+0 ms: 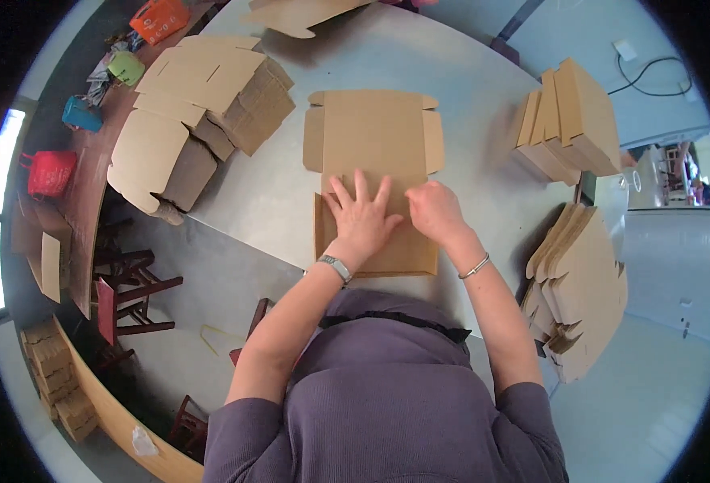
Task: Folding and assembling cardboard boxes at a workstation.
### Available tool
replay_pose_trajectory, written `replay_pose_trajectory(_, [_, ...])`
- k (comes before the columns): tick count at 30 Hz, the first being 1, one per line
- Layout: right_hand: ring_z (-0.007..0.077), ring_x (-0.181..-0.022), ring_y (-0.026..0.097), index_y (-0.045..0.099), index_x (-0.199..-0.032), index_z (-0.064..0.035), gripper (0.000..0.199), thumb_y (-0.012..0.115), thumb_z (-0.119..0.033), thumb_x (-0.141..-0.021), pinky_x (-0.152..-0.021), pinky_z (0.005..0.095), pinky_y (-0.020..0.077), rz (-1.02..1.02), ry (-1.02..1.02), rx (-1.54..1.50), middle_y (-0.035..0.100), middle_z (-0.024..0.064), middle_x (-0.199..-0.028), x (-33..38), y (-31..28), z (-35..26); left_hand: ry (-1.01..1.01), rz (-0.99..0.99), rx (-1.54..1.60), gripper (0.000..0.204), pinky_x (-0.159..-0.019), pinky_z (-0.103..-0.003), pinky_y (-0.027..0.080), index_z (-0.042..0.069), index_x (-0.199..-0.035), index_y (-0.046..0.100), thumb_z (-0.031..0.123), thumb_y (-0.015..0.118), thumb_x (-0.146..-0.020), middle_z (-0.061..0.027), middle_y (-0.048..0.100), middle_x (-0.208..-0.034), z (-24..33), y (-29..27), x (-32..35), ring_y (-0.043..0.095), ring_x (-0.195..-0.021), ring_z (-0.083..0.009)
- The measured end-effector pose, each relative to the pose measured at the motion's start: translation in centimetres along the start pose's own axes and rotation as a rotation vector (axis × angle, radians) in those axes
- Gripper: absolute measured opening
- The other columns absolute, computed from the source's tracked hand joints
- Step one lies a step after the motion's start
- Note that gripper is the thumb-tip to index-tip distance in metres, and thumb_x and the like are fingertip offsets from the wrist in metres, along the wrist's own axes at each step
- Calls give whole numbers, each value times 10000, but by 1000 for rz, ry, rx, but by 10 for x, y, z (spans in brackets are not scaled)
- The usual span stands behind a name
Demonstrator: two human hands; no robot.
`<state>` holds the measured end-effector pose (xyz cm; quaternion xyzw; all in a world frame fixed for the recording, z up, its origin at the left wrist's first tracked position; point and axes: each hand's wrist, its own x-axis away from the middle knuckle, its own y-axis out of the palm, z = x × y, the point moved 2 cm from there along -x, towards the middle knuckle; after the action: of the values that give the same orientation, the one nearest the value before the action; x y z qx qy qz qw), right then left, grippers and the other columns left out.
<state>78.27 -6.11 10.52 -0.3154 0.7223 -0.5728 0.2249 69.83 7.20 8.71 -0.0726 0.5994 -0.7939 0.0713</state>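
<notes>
A brown cardboard box (375,129), partly folded, lies in front of me on the metal table. Its long lid panel with side flaps stretches flat away from me, while low walls stand up around the near part. My left hand (361,221) rests on the box's middle with the fingers spread, and a watch is on that wrist. At the box's right side, my right hand (437,213) is closed like a fist above the side wall. Its fingertips are hidden, so whether it grips the wall cannot be seen. A bracelet circles the right wrist.
Stacked flat cardboard blanks (202,80) cover the table's left end. Folded boxes (568,129) stand at the far right, with more cardboard blanks (580,290) nearer on that side. Another cardboard piece (303,14) lies at the far edge. Wooden stools (134,298) are on the floor left.
</notes>
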Motion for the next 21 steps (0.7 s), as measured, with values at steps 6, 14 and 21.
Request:
replay_pose_trajectory(6, [264, -927, 603, 660, -736, -41, 87, 646, -124, -712, -829, 405, 461, 103, -172, 122, 661, 110, -838, 15, -1, -13, 128, -109, -76, 672, -914, -820, 227, 408, -1424, 349, 581, 596, -823, -171, 182, -1521, 6, -5, -4, 169, -1294, -633])
replay_pose_trajectory(14, [316, -894, 624, 679, -995, -52, 210, 575, -96, -819, -825, 419, 486, 495, 158, -434, 666, 168, -936, 0, -3, 27, 121, -317, -159, 684, -856, -784, 358, 426, -1411, 376, 555, 646, -796, -147, 215, -1509, 14, -24, -16, 219, -1257, -645])
replay_pose_trajectory(21, [292, -924, 660, 576, -1206, 10, 408, 578, -212, -864, -824, 370, 508, 391, 604, -741, 685, 175, -1005, -40, 16, 81, 136, -282, -161, 691, -850, -769, 382, 435, -1408, 376, 570, 647, -787, -144, 218, -1505, 18, -22, -16, 233, -1254, -639])
